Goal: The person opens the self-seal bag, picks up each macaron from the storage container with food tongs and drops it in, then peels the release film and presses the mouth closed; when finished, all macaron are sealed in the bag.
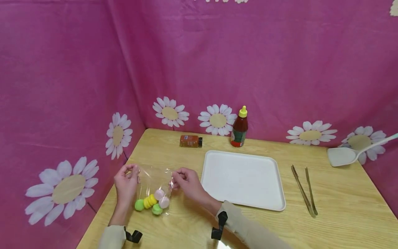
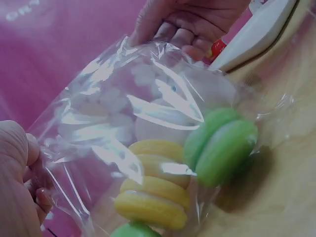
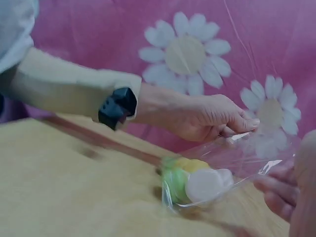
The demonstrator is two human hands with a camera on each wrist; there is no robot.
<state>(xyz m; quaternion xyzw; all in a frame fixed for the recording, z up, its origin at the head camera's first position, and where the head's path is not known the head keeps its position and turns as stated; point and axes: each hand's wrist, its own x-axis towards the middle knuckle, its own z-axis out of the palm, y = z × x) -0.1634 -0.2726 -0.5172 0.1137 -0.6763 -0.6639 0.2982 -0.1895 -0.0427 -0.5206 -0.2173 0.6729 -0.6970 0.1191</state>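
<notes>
A clear plastic bag (image 1: 152, 178) hangs between my two hands over the left part of the table. Its left edge is pinched between the thumb and fingers of my left hand (image 1: 126, 181); my right hand (image 1: 189, 182) pinches the opposite edge. Low in the bag lie several macarons: yellow ones (image 2: 153, 200) side by side, green ones (image 2: 222, 148) and pale pink ones (image 3: 205, 185). Glare on the film hides part of them in the left wrist view. Whether the bag's bottom touches the table I cannot tell.
Right of the bag lies a white tray (image 1: 242, 180), close to my right forearm. Metal tongs (image 1: 303, 193) and a white spatula (image 1: 343, 156) are farther right. Along the back are a small jar on its side (image 1: 189, 141) and an upright red sauce bottle (image 1: 239, 129).
</notes>
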